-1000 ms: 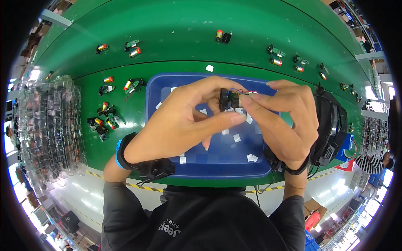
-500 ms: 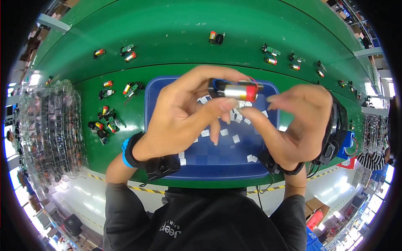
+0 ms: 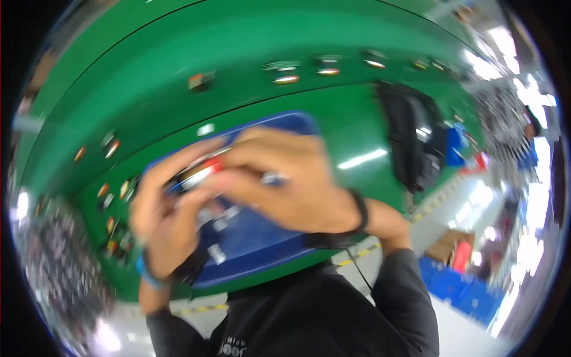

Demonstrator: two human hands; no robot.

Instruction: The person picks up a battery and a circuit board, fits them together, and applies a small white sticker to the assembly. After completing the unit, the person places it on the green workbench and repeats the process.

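A silver cylindrical battery cell with a red end is held above the blue tray. A dark part lies along its upper side, too blurred to make out. My left hand is closed round the cell from the left, thumb below and fingers above. My right hand comes from the right, its thumb and fingers pinched on the red end. Motion smears both sets of fingertips. In the tray lie small white square pieces, partly hidden under my hands.
Several batteries with green circuit boards lie along the far part of the green table. More such sets lie left of the tray. A black bag stands at the right. Clear plastic trays are stacked at the far left.
The view has swung to the right, bringing the black bag fully into sight. My right hand, earlier apart from the cell, now meets its red end; the left keeps hold.
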